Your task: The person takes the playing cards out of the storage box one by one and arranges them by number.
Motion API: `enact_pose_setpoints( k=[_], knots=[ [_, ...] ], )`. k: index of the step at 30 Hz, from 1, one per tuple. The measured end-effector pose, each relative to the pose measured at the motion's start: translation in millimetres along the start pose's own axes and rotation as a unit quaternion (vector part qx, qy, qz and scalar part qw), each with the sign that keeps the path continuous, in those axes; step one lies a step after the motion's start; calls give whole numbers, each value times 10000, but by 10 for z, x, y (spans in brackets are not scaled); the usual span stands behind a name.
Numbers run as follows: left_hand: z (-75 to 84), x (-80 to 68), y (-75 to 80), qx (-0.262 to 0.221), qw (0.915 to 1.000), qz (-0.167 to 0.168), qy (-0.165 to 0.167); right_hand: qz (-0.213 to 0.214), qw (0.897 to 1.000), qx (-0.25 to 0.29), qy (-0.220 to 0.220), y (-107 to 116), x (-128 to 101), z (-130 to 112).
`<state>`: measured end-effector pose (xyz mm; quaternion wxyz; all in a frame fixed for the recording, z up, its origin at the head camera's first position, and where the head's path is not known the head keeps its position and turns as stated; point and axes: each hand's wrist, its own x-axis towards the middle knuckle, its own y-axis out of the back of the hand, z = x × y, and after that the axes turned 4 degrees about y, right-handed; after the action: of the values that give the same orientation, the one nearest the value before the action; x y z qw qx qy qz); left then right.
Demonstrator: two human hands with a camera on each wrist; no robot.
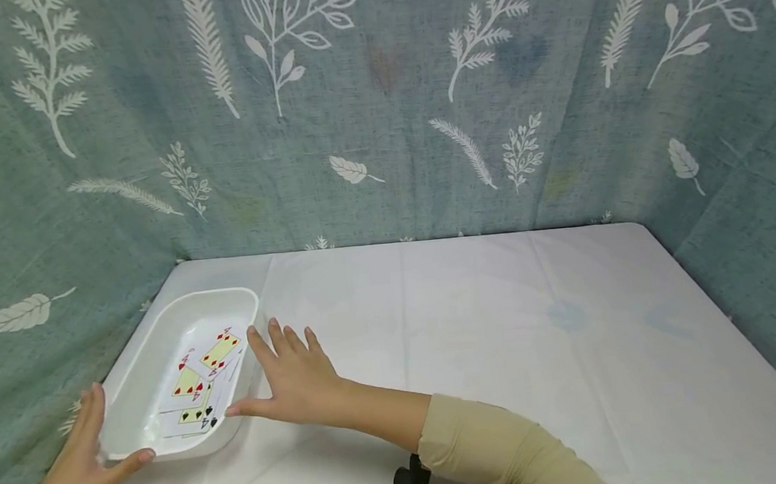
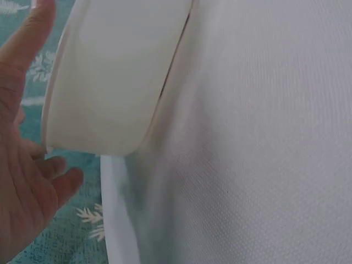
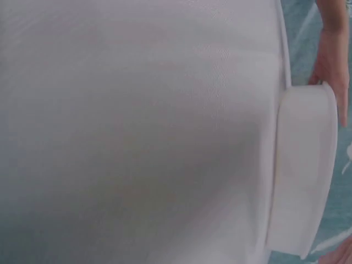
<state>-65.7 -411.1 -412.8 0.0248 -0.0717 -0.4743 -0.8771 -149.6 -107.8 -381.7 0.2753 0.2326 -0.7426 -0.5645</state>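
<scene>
Left hand (image 1: 86, 454), extended, clasping nothing; just right of it, white tray (image 1: 147, 382), playing cards (image 1: 185, 381) inside; beyond, right hand (image 1: 296, 384), splayed, likewise ungripped; we judge level, matched handling from both sides best, lest cards slide.

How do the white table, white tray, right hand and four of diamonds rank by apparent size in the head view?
Largest to smallest:
white table
white tray
right hand
four of diamonds

tray (image 1: 141, 387): smooth glossy plastic | cards (image 1: 186, 381): smooth paper | tablecloth (image 1: 478, 341): matt textured cloth | curtain (image 1: 393, 128): matt cloth
</scene>
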Motion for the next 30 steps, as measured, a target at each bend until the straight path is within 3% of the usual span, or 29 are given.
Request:
enact_pose_setpoints(
  k=[5,11,15,18,23,26,30],
  knots=[
    [-71,23,-17,112,9999,-73,50,-79,9995,287,-107,-62,67,-75],
    [-119,67,28,44,9938,-655,896,-193,9919,1206,-335,-94,94,-182],
    [-203,89,60,-468,9882,-934,1124,-241,9851,1626,-497,-160,107,-254],
    [-235,82,62,-846,9864,-931,1053,-329,9856,1573,-529,-207,112,-328],
    [-226,74,60,-554,9872,-866,1222,-374,9871,1457,-542,-264,103,-466],
    [-243,54,37,-683,9865,-842,1229,-308,9859,1526,-615,-295,99,-502],
    [-261,62,20,-1012,9789,-1001,1464,-223,9826,1693,-725,-312,91,-506]
  ],
)
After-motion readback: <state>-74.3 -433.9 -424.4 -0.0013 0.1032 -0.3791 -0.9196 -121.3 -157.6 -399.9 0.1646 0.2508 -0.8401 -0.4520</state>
